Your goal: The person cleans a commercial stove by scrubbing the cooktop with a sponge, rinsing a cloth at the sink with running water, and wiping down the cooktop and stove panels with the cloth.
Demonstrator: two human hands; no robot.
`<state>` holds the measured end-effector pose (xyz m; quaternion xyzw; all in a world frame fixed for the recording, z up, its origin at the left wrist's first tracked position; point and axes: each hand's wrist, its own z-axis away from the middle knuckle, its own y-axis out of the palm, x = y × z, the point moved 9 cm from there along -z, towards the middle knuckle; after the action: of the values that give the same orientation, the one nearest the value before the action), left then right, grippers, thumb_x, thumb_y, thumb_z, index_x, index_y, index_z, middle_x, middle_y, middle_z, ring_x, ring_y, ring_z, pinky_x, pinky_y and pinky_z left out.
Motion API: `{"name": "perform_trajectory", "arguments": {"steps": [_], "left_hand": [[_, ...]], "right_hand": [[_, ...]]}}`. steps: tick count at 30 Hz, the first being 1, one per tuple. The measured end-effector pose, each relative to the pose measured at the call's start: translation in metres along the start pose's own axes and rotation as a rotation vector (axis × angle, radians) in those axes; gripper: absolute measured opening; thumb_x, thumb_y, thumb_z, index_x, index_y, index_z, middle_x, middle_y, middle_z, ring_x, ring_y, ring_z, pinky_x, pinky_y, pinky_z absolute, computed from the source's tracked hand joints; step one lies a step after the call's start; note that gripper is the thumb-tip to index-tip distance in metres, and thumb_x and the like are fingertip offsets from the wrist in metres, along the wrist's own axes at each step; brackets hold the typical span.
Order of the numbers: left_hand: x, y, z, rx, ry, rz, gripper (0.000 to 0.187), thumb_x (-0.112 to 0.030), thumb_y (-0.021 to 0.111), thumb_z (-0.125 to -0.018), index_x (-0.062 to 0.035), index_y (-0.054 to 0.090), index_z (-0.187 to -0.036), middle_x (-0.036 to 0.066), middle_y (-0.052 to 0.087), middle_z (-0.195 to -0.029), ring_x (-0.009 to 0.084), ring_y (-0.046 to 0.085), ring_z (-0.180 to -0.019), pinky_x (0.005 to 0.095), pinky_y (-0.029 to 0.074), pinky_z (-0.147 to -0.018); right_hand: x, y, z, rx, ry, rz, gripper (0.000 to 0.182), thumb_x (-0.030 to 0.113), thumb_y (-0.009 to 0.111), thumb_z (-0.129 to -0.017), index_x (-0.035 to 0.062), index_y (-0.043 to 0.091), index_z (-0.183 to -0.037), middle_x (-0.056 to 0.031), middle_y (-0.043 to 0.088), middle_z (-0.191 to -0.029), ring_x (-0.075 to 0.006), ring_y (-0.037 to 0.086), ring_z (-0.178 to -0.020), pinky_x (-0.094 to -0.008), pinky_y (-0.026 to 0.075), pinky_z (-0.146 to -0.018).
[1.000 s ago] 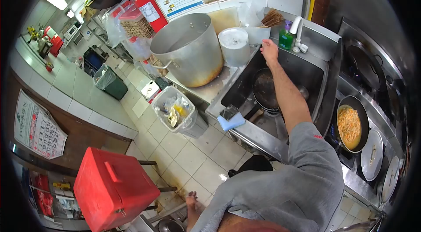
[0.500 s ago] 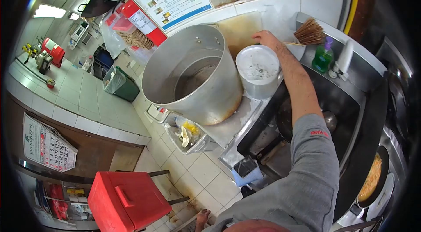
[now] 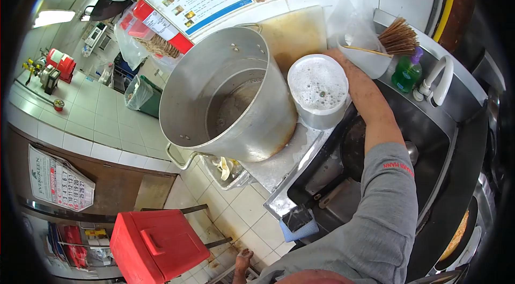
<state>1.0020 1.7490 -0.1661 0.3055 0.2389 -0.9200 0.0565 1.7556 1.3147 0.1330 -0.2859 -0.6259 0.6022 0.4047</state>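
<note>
My right arm stretches over the sink, and my right hand [image 3: 336, 57] is behind the rim of a round tub [image 3: 321, 115] with foamy liquid in it. The tub hides most of its fingers, so its grip cannot be made out. To the left of the tub stands a big aluminium stockpot [image 3: 279, 123], tilted in view, with a little liquid at its bottom. Low in the view, my left hand [image 3: 244, 256] hangs over the floor, small, its fingers curled and nothing visible in them.
Behind my right hand are a plastic holder [image 3: 370, 66] with a brush [image 3: 398, 37], a green soap bottle [image 3: 405, 75] and a white faucet [image 3: 441, 82]. The dark sink [image 3: 343, 203] holds a pan [image 3: 351, 150]. A red cooler box [image 3: 155, 246] stands lower left.
My right hand has gone from above and behind the tub to lower behind its rim, mostly out of sight. The view has shifted slightly, and my left hand has risen a little.
</note>
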Motion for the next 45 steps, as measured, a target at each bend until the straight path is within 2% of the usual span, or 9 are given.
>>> {"name": "perform_trajectory", "arguments": {"steps": [11, 19, 25, 30, 33, 38, 40, 43, 45], "left_hand": [[-0.008, 0.017, 0.008, 0.048, -0.051, -0.091, 0.059, -0.031, 0.065, -0.078, 0.0085, 0.047, -0.118, 0.021, 0.056, -0.114, 0.0268, 0.055, -0.106, 0.0334, 0.041, -0.091], [-0.123, 0.02, 0.024, 0.013, 0.158, -0.328, 0.052, -0.025, 0.066, -0.08, 0.0044, 0.048, -0.119, 0.019, 0.056, -0.114, 0.0255, 0.056, -0.102, 0.0338, 0.044, -0.086], [-0.34, 0.056, 0.076, -0.009, 0.719, -0.23, 0.036, -0.016, 0.063, -0.082, -0.0009, 0.053, -0.113, 0.013, 0.06, -0.102, 0.0215, 0.058, -0.089, 0.032, 0.046, -0.079], [-0.489, 0.122, 0.144, 0.119, 1.19, -0.288, 0.047, -0.012, 0.069, -0.075, -0.0034, 0.05, -0.117, 0.014, 0.055, -0.109, 0.0255, 0.055, -0.099, 0.0334, 0.045, -0.084], [-0.547, 0.164, 0.183, 0.188, 1.35, -0.142, 0.063, -0.014, 0.073, -0.072, -0.0043, 0.042, -0.126, 0.015, 0.045, -0.123, 0.0283, 0.05, -0.107, 0.0346, 0.043, -0.087], [-0.571, 0.232, 0.175, 0.631, 1.063, 0.417, 0.064, -0.013, 0.073, -0.071, 0.0003, 0.042, -0.125, 0.013, 0.047, -0.123, 0.0222, 0.048, -0.109, 0.0348, 0.041, -0.09], [-0.556, 0.247, 0.143, 0.599, 1.037, 0.324, 0.058, -0.012, 0.072, -0.073, 0.0011, 0.044, -0.121, 0.012, 0.051, -0.117, 0.0198, 0.051, -0.104, 0.0332, 0.043, -0.087], [-0.525, 0.252, 0.129, 0.573, 0.831, 0.241, 0.046, -0.013, 0.07, -0.076, 0.0035, 0.05, -0.113, 0.008, 0.062, -0.098, 0.0158, 0.058, -0.089, 0.0302, 0.045, -0.082], [-0.508, 0.244, 0.125, 0.478, 0.892, 0.099, 0.043, -0.014, 0.071, -0.075, 0.0025, 0.053, -0.111, 0.01, 0.063, -0.1, 0.0153, 0.059, -0.088, 0.0293, 0.046, -0.082]], "right_hand": [[-0.009, 0.01, 0.015, -0.058, -0.027, -0.236, 0.028, 0.025, 0.057, -0.077, 0.0067, 0.064, -0.097, -0.0178, 0.063, -0.097, -0.0329, 0.061, -0.09, -0.0399, 0.05, -0.075], [-0.009, -0.041, 0.015, -0.206, 0.18, -0.106, 0.027, 0.021, 0.06, -0.074, 0.0066, 0.063, -0.098, -0.0186, 0.062, -0.095, -0.0328, 0.06, -0.09, -0.0405, 0.049, -0.077], [-0.016, -0.146, 0.081, -0.832, 0.134, -0.495, 0.016, 0.008, 0.057, -0.077, 0.0059, 0.064, -0.091, -0.0181, 0.064, -0.085, -0.0293, 0.062, -0.08, -0.0365, 0.05, -0.073], [0.058, -0.201, 0.182, -0.569, -0.054, -0.871, 0.013, 0.007, 0.057, -0.081, 0.0014, 0.061, -0.091, -0.002, 0.061, -0.077, -0.0097, 0.054, -0.073, -0.0259, 0.045, -0.069], [0.113, -0.189, 0.216, -0.41, -0.21, -0.815, 0.011, 0.006, 0.057, -0.08, -0.0003, 0.06, -0.089, 0.0004, 0.06, -0.077, -0.0085, 0.054, -0.074, -0.0246, 0.044, -0.069], [0.182, -0.114, 0.209, -0.042, -0.292, -0.88, 0.012, 0.006, 0.058, -0.08, 0.0013, 0.061, -0.091, 0.0005, 0.061, -0.083, -0.0077, 0.053, -0.08, -0.0245, 0.044, -0.072], [0.183, -0.093, 0.186, 0.091, -0.258, -1.019, 0.014, 0.006, 0.06, -0.078, 0.0002, 0.061, -0.091, -0.0004, 0.06, -0.082, -0.0073, 0.053, -0.079, -0.0236, 0.044, -0.072], [0.124, -0.078, 0.122, -0.113, -0.08, -0.842, 0.019, 0.003, 0.059, -0.075, -0.0004, 0.061, -0.094, -0.0062, 0.063, -0.087, -0.0141, 0.058, -0.082, -0.0298, 0.047, -0.074], [0.118, -0.055, 0.089, -0.096, -0.184, -0.242, 0.029, 0.004, 0.058, -0.072, -0.0004, 0.061, -0.1, -0.0137, 0.065, -0.095, -0.0258, 0.062, -0.086, -0.0369, 0.048, -0.078]]}}
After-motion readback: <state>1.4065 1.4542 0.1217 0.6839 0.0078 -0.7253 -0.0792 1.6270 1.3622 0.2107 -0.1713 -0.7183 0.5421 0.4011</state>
